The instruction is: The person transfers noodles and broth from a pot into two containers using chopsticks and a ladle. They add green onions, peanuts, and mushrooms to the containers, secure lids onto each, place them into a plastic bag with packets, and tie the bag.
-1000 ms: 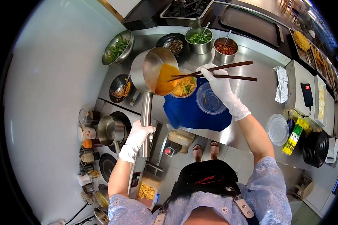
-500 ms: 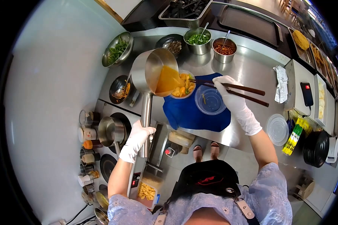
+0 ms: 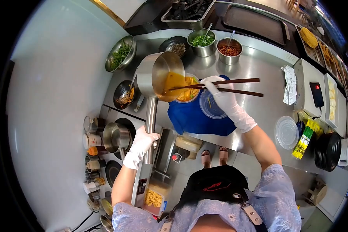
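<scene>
Two gloved hands, both busy. My left hand (image 3: 143,142) is wrapped round the handle of the tilted saucepan (image 3: 145,75). Blue cloth (image 3: 203,123) lies by the counter (image 3: 263,63)'s near edge, clear tub (image 3: 212,109) on it. My right hand (image 3: 222,96) grips the chopsticks (image 3: 239,81), tips at the pan's mouth. Filled tub (image 3: 186,102)'s at the cloth's far left corner, pan rim right beside it. Two metal pots (image 3: 229,60) sit near the far edge.

The left side of the food-filled bowl (image 3: 189,93) is hidden by the saucepan (image 3: 146,79), the utensil tray (image 3: 189,22) is cut off by the top edge, and the black device's red display (image 3: 317,87) is seemingly too small to be read.
</scene>
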Tool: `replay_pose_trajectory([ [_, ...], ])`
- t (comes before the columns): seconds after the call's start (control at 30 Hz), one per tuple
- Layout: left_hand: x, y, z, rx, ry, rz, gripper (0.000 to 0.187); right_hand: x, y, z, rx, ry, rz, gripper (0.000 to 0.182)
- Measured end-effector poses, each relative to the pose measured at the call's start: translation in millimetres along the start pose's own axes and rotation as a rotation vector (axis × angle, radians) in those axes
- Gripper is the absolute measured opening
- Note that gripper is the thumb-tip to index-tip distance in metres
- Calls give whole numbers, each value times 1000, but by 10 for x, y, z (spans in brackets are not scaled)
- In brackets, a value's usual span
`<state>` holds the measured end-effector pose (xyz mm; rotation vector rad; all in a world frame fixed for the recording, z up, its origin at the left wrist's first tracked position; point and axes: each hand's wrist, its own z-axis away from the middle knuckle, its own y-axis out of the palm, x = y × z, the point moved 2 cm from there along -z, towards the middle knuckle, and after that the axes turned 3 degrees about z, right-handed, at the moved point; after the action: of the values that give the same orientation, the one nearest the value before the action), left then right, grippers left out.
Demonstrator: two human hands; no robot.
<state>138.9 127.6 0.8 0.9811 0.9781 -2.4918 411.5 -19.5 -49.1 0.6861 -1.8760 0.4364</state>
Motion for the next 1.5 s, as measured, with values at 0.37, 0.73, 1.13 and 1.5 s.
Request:
replay_pose_trajectory([
  [0.37,-75,-6,26,-19,31,-82,28,-47,19,-253,-58,33,-44,9],
  [0.73,-79,-2,10,-42,73,-169,30,12,51,-292,-8,0,-93,9],
  [1.13,-80,14,83,-283,305,-601,37,277,-448,-14,-156,-49,64,4],
  [1.5,-164,109,261,-345,344,-650,37,548,-414,261,-41,-243,221,4],
])
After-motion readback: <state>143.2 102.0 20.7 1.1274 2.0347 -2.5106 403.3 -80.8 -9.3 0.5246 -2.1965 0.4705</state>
